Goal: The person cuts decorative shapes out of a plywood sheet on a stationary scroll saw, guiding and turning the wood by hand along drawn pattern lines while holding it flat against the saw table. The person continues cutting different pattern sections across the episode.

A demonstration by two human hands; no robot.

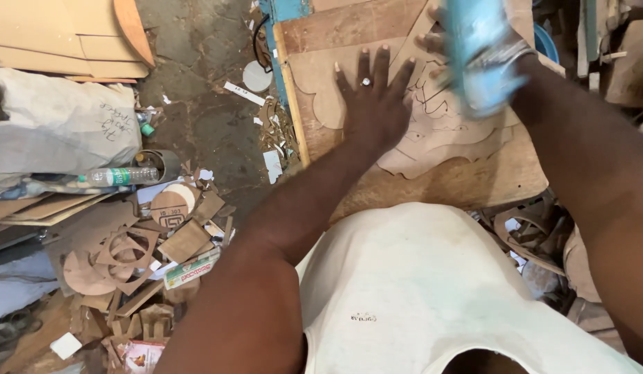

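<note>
**Now: our palm flat on the cutout, blue bottle in the other hand**

Right, down we look from the head camera, the only view we have. Our left hand (372, 102) lies flat on the wooden cutout (442, 135), fingers spread wide, a ring on one of them, pressing the pale scalloped shape against the work board (474, 181) beneath it. Pencil outlines show on the cutout just beside our fingertips. Our right hand (449, 48) comes in from the upper right, fingers wrapped around a light blue bottle (482, 52), which is blurred and hangs over the cutout's upper part; whether it touches the wood we cannot tell. Our white shirt (418, 291) fills the lower middle.

Off to the left, on the grey floor (204, 118), we see a heap of wood offcuts (138, 256), rings and squares among them. A clear plastic bottle (121, 176) lies beside a grey sack (58, 125), and flat boards (79, 38) are stacked at the upper left. A blue frame edge (283, 10) runs along the board's far left corner.
</note>
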